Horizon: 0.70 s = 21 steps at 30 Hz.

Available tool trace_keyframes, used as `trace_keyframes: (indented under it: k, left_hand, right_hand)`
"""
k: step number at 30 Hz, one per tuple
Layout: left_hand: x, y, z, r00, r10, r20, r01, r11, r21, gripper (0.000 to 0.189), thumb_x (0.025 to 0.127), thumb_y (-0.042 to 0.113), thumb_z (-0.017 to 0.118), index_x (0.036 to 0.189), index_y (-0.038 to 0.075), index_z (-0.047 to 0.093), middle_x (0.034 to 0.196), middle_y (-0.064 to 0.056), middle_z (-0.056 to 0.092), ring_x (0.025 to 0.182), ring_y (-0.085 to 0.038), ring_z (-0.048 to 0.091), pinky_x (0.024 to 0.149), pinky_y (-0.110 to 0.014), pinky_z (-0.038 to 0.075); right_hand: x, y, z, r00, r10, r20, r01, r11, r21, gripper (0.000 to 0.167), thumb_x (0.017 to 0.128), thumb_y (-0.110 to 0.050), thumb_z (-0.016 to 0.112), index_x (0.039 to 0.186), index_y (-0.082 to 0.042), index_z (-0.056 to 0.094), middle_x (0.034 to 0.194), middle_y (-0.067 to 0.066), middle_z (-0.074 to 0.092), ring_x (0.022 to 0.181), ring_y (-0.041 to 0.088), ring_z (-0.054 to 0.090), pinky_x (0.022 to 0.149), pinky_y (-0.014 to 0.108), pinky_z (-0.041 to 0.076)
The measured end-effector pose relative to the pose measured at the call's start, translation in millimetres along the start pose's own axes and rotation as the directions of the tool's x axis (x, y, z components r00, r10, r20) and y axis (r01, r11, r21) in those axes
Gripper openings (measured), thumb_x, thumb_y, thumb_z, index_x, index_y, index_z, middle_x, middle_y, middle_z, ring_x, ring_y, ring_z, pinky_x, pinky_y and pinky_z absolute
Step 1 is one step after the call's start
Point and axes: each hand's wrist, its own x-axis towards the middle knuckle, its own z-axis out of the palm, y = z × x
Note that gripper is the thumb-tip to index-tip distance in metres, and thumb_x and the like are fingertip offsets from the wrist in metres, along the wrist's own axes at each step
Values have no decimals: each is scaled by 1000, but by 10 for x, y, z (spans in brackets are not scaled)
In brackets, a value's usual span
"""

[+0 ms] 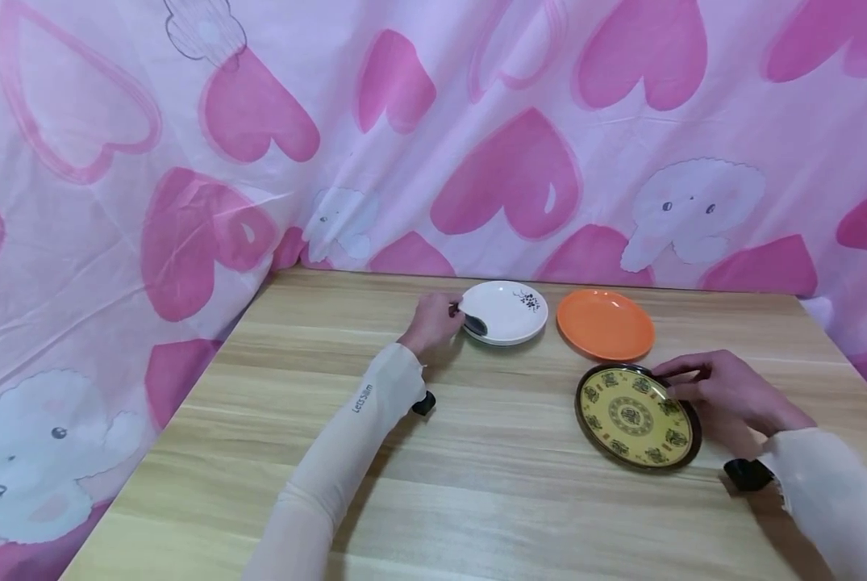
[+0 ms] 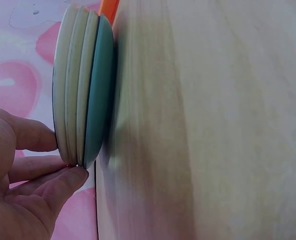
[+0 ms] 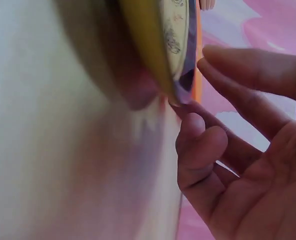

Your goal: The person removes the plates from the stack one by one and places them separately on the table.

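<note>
At the back centre of the table, a stack of round plates has a white plate with a dark floral print on top. The left wrist view shows several pale rims above a teal plate at the bottom. My left hand grips the near-left edge, fingers at the upper rim and thumb low by the teal plate. A dark shape on the white plate near those fingers is unclear. My right hand holds the right rim of a yellow patterned plate with a dark brown border, tilted with its right side off the table.
An orange plate lies between the white stack and the yellow plate, close behind the latter. The wooden table meets a pink heart-print curtain at its back and left edges. Dark devices sit at both wrists.
</note>
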Motion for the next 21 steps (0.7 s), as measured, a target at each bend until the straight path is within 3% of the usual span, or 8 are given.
trace_keyframes:
  k: [4, 8, 11, 14, 17, 21]
  left_hand:
    - [20, 14, 21, 1000, -9, 3, 9, 1000, -15, 14, 94, 5, 59, 100, 5, 72, 93, -10, 70, 83, -15, 56, 73, -23, 50]
    - [15, 9, 29, 1000, -13, -6, 13, 999, -32, 11, 93, 4, 59, 92, 0, 69, 86, -11, 66, 80, -15, 53, 69, -22, 45]
    - [-2, -5, 40, 1000, -28, -6, 27, 998, -53, 13, 92, 3, 59, 95, -3, 70, 91, -14, 69, 84, -16, 55, 73, -24, 47]
    - [-12, -24, 53, 999, -49, 1, 48, 996, -76, 26, 91, 5, 60, 113, 1, 73, 113, -13, 74, 99, -18, 61, 90, -27, 55]
    - [-11, -35, 45, 996, -84, -4, 83, 991, -103, 37, 91, 6, 61, 128, 4, 68, 130, -12, 70, 115, -18, 62, 106, -32, 53]
    - [8, -18, 8, 996, -93, -11, 91, 989, -115, 36, 91, 6, 61, 127, 5, 69, 128, -11, 71, 114, -19, 61, 107, -34, 52]
  right_hand:
    - [38, -116, -131, 999, 7, -34, -11, 995, -96, 39, 92, -19, 68, 127, 0, 66, 121, 22, 69, 82, 11, 58, 61, 25, 52]
    - [158, -298, -219, 1000, -9, -25, 6, 995, -103, 42, 96, -23, 64, 130, 2, 62, 122, 24, 67, 79, 15, 59, 59, 29, 54]
    - [296, -446, -228, 999, -42, -10, 41, 996, -78, 43, 98, -26, 63, 131, 3, 61, 125, 25, 65, 79, 16, 60, 62, 30, 56]
    - [449, -592, -177, 998, -68, -3, 68, 997, -43, 43, 100, -26, 62, 131, 3, 60, 127, 26, 64, 79, 17, 62, 64, 31, 57]
    - [636, -757, -72, 996, -90, -7, 90, 996, 15, 41, 100, -22, 60, 132, 4, 58, 126, 28, 63, 82, 22, 64, 67, 32, 59]
    - [895, -998, 85, 996, -85, -17, 86, 990, 111, 48, 101, -18, 58, 139, 8, 47, 124, 30, 60, 90, 30, 67, 77, 36, 62]
